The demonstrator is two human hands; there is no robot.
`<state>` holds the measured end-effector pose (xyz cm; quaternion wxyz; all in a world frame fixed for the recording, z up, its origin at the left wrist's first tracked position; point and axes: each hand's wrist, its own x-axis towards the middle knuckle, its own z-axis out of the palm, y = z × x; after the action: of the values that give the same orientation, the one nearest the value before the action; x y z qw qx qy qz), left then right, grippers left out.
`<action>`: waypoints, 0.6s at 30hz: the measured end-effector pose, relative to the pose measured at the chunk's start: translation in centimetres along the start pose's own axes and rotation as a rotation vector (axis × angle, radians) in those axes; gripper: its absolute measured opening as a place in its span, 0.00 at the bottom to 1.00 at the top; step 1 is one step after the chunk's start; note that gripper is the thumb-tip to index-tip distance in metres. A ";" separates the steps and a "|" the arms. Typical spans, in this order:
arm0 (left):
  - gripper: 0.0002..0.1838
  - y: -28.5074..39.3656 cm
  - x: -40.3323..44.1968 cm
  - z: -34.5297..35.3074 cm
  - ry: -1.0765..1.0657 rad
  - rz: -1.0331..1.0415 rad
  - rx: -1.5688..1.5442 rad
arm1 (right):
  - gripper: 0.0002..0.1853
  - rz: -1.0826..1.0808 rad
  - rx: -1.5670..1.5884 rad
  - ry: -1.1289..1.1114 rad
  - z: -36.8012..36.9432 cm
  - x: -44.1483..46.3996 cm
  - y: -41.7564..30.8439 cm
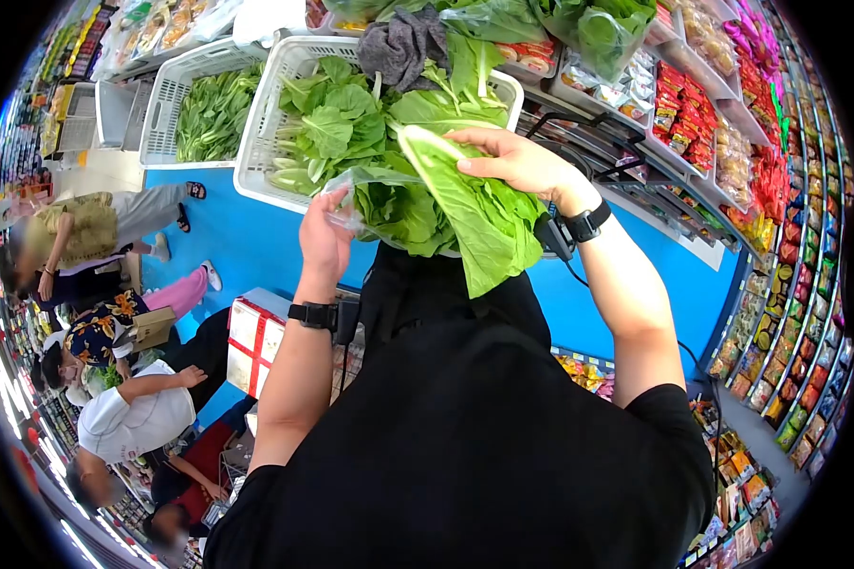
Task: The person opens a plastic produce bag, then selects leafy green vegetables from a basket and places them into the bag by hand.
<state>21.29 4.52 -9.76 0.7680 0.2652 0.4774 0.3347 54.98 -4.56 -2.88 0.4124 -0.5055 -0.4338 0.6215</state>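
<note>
My right hand (pixel 531 169) grips a head of leafy lettuce (pixel 474 213) by its pale stem, with the broad green leaves hanging down toward my body. Pinched in my left hand (pixel 327 235) is the edge of a clear plastic bag (pixel 375 196), which spreads out to the right beside the lettuce. More leafy greens are behind or inside the clear film; I cannot tell which. Both hands are over the near side of a white plastic crate (pixel 256 142) that holds loose leafy greens (pixel 337 119). A dark grey cloth (pixel 403 49) lies on the crate's far side.
Left of the crate stands another white crate (pixel 161 119) with narrow-leaved greens (pixel 213 114). Packaged snacks (pixel 683 114) fill bins at the right. Several people (pixel 142 408) are at the left, near a white box with red bands (pixel 256 346). The floor (pixel 655 270) is blue.
</note>
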 end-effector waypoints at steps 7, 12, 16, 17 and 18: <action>0.14 -2.0 1.5 0.7 -0.164 0.168 0.085 | 0.33 0.132 -0.716 -0.380 2.3 4.1 0.9; 0.11 -1.9 0.3 1.4 -0.153 0.166 0.161 | 0.32 0.256 -0.987 -0.486 5.6 8.6 3.3; 0.11 -1.8 0.2 1.2 -0.144 0.166 0.079 | 0.34 0.241 -1.064 -0.440 8.2 10.2 4.4; 0.11 -1.8 0.1 1.1 -0.134 0.174 0.070 | 0.36 0.260 -1.061 -0.446 8.3 10.4 4.4; 0.11 -1.4 -0.3 1.4 -0.109 0.179 0.050 | 0.36 0.257 -1.070 -0.460 8.2 10.0 4.3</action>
<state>22.80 3.30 -10.08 0.7529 0.3436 0.4175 0.3751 45.09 2.68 -8.80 -0.0826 -0.5440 -0.7004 0.4547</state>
